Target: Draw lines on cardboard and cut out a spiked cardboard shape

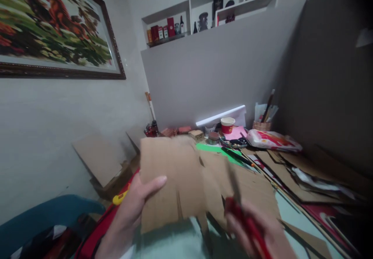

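Observation:
My left hand [132, 208] grips a squarish brown cardboard piece [171, 177] by its left side, thumb on the near face. A slit runs up from its lower edge. Right of it, my right hand [253, 228] is closed around red-handled scissors [243, 220], smeared by motion. Their grey blade end points up, apart from the held piece. Behind the scissors lies a larger cardboard sheet [253, 189] on the pale green tabletop [163, 245]. Narrow cardboard strips hang or lie below the held piece; which cannot be made out.
At the back stand a red-and-white paper cup [227, 126], a pen holder [261, 125] and a tissue pack [274, 140]. A black pen-like tool [237, 156] lies on green paper [210, 147]. Cardboard scraps [305, 177] pile up right; a yellow-handled tool [119, 199] lies left.

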`<control>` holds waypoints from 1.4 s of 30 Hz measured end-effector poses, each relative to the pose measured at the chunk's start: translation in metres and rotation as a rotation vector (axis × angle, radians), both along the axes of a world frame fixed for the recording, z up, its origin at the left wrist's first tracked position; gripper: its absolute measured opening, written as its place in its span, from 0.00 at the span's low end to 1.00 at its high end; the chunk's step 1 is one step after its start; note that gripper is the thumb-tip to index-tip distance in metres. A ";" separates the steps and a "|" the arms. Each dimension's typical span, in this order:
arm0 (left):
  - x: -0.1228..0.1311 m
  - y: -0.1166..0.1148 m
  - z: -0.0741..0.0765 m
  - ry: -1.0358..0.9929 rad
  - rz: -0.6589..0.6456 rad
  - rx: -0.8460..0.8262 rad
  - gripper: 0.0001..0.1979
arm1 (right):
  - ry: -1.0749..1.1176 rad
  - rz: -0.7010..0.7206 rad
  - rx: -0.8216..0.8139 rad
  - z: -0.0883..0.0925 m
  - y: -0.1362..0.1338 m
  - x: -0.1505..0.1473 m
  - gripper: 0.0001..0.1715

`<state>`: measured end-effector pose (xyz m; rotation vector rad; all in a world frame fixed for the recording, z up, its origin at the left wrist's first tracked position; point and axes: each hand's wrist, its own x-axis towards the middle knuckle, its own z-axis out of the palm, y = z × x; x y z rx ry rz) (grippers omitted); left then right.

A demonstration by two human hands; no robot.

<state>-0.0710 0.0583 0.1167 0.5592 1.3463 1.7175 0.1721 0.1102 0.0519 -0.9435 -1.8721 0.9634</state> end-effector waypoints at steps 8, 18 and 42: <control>-0.005 -0.007 0.003 0.254 -0.800 -0.260 0.34 | 0.027 -0.005 -0.112 0.051 0.027 0.023 0.18; 0.012 0.014 0.010 -0.012 -0.444 -0.185 0.11 | 0.209 0.234 -0.386 0.042 0.014 0.012 0.25; 0.077 -0.001 -0.030 -0.202 0.110 0.101 0.40 | 0.194 0.063 -0.256 0.012 -0.002 -0.014 0.21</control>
